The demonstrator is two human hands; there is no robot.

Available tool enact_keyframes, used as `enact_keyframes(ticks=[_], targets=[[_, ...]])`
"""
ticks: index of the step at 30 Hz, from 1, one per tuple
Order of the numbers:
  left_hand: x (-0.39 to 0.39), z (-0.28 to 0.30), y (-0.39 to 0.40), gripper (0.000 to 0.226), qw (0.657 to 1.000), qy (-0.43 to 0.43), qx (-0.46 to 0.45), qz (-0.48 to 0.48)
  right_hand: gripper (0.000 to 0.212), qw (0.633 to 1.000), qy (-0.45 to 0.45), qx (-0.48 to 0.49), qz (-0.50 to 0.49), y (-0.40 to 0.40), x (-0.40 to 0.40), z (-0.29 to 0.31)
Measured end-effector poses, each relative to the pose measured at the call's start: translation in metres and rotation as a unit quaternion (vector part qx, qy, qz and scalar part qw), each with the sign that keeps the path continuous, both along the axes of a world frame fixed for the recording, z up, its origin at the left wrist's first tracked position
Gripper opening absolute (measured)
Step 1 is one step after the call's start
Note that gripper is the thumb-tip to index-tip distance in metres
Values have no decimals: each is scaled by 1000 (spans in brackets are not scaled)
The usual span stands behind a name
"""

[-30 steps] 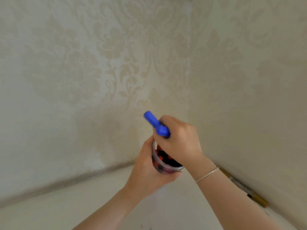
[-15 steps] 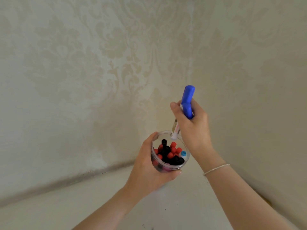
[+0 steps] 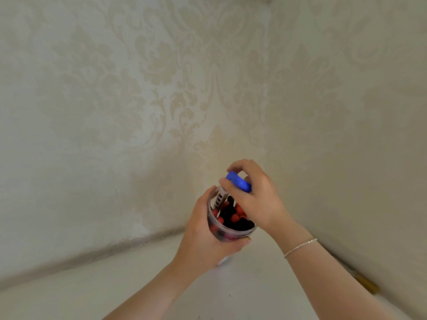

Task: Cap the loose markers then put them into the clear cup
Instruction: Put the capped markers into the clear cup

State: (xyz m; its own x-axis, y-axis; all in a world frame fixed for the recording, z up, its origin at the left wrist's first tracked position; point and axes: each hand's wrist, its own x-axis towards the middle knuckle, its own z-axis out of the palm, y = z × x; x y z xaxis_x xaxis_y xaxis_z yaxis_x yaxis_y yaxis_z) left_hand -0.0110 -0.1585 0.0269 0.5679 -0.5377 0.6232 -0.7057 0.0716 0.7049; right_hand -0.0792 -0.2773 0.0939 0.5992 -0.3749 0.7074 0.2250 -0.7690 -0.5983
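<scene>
a: where is the clear cup (image 3: 231,229) right now?

b: it is lifted off the white table (image 3: 115,285), tipped a little toward the camera. the left hand (image 3: 208,234) holds it from the left and from below, fingers curled round the wall, thumb up near the rim, a fingertip showing under the right side of the base.

a: and what is inside?

b: many capped markers (image 3: 233,218) standing on end, so only their red and black caps show, packed close together.

a: what about the blue one?

b: the blue-capped marker (image 3: 239,183) is partly in the cup. its white barrel goes down inside the far-left part of the rim, and the blue cap sticks out above. the right hand (image 3: 256,199) pinches it at the cap, thumb on the near-left side, the other fingers bent over the top and the far side.

a: anything on that arm?

b: a thin silver bracelet (image 3: 300,247) on the right wrist.

a: anything else on the table?

b: a gold-capped marker (image 3: 367,285) lies along the right wall, well apart from the cup, partly hidden by the right forearm. patterned cream wallpaper (image 3: 161,88) covers both walls of the corner behind the hands.
</scene>
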Motion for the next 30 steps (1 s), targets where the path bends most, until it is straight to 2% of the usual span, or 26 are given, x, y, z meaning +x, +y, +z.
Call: enact_keyframes(ticks=[2,4,8,11,13,15,17,19,23,26,30], targets=[[0,0,0,109,1000,1,5,-3,21,996,-59,57,32,1,-2,3],[-1,0,0,109,1000,-1,6,-7,21,998,-56,11,14,3,-3,5],[-4,2,-1,100,1000,-4,-2,-1,13,978,46,-196,-57,8,-1,6],[-3,1,0,98,1000,1,-2,-4,21,951,154,-256,-84,9,-1,16],[-2,-1,1,102,1000,2,2,-6,27,944,204,-244,-93,8,-2,19],[-2,-2,1,105,1000,3,6,-6,28,972,151,-164,-73,8,-5,20],[-1,-2,2,106,1000,3,1,0,29,998,-4,-43,-43,8,-9,22],[0,-3,2,106,1000,3,0,1,32,990,-124,62,-33,9,-12,29],[1,-4,2,105,1000,-2,13,-7,34,956,-218,195,14,12,-15,43],[-2,-2,4,103,1000,-4,9,-9,36,964,-188,184,30,14,-12,40],[-3,-1,5,102,1000,-5,12,-18,29,992,-121,24,-26,14,-1,19]])
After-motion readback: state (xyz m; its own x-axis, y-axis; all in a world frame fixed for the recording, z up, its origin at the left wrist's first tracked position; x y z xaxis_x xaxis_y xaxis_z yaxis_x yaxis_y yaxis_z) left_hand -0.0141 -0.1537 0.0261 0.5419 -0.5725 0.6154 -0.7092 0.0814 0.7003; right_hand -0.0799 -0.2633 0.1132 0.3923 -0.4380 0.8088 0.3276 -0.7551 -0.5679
